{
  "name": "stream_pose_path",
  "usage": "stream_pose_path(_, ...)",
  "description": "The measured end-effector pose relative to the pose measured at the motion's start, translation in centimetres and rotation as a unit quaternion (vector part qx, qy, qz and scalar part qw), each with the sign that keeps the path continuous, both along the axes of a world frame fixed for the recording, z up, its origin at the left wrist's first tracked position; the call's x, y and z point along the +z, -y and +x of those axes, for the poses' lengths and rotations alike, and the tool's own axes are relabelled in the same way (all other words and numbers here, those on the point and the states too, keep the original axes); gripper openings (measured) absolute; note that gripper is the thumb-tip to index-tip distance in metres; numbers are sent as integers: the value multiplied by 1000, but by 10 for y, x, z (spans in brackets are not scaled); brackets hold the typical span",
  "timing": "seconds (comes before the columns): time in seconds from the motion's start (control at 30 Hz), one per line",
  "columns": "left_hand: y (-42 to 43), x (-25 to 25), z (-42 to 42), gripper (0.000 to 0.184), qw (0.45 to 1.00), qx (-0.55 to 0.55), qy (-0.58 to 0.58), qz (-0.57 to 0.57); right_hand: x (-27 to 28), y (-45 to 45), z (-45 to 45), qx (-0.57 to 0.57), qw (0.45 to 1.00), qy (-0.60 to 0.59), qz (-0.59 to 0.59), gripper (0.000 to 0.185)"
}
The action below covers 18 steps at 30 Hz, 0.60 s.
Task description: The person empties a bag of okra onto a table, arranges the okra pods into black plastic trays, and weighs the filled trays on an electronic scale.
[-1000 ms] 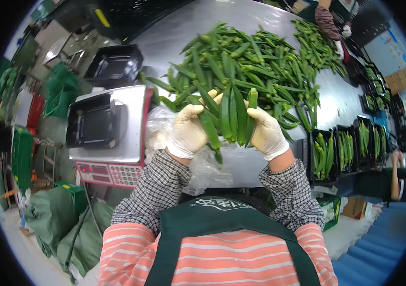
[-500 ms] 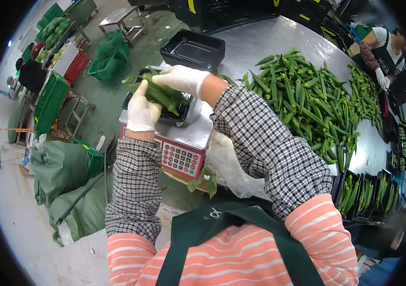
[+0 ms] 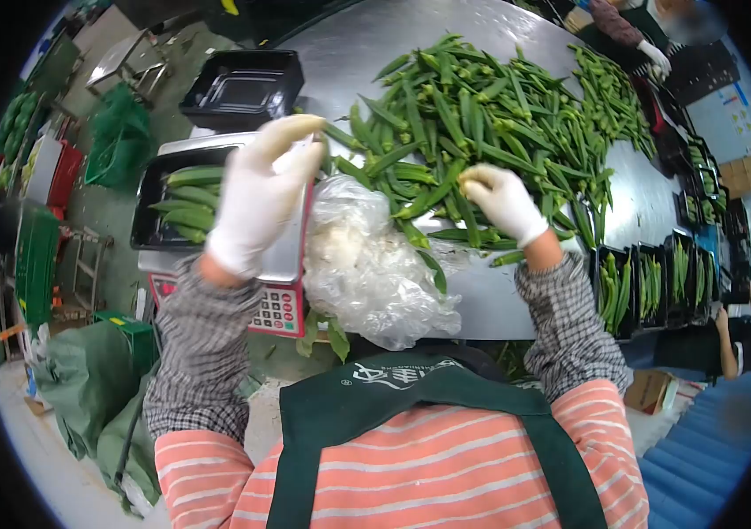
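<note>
My left hand, in a white glove, is raised over the scale's right side with thumb and fingers apart and nothing visible between them. Beside it, a black tray holding several okra pods rests on the red-and-silver weighing scale. At the near edge of the okra pile, the closed fingertips of my gloved right hand pinch an okra pod. Part of the tray is hidden behind my left hand.
An empty black tray stands behind the scale. Crumpled clear plastic lies between scale and pile. Filled okra trays line the right side of the metal table. A co-worker's gloved hand is at the far right.
Both hands held okra over the tray before. Now those pods lie in the tray, my left hand is empty, and my right hand has moved right to the pile. The view has turned right.
</note>
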<state>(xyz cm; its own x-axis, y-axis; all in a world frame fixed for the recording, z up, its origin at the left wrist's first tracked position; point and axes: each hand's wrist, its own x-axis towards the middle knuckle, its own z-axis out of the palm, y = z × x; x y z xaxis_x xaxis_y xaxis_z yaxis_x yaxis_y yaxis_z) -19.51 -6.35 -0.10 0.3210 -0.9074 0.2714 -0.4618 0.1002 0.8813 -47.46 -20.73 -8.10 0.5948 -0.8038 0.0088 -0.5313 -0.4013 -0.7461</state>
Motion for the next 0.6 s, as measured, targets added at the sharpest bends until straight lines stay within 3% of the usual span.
stream_pose_path(0.03,21,-19,-11,25,997,-34,62,-9,-7,-12,-15,-24,999,-15,-43,22)
stream_pose_path(0.1,55,-45,-32,30,965,-57,256,22,-29,-23,-45,-108,994,-9,24,19)
stream_pose_path(0.17,91,-89,-43,36,915,-73,382,108,-48,-31,-57,-143,989,-23,-18,17)
stream_pose_path(0.23,112,-111,-55,37,885,-85,397,225,-50,-37,-43,-133,978,-110,-120,23)
stream_pose_path(0.27,117,-124,-54,26,869,-79,453,181,-50,-39,-31,-124,971,-171,-110,26)
stream_pose_path(0.37,129,-123,-60,22,965,-58,241,87,-60,-38,-17,-100,952,-271,-103,33)
stream_pose_path(0.43,133,-93,-75,18,992,2,123,7,-59,-42,-26,-148,971,-151,-113,30)
stream_pose_path(0.5,135,-68,-88,20,990,-38,118,62,-47,-46,-48,-200,976,-25,-83,27)
stream_pose_path(0.57,143,-85,-100,26,973,-92,184,100,-25,-44,-76,-265,964,29,23,25)
stream_pose_path(0.6,141,-97,-110,30,965,-97,209,123,-31,-39,-94,-282,959,40,9,23)
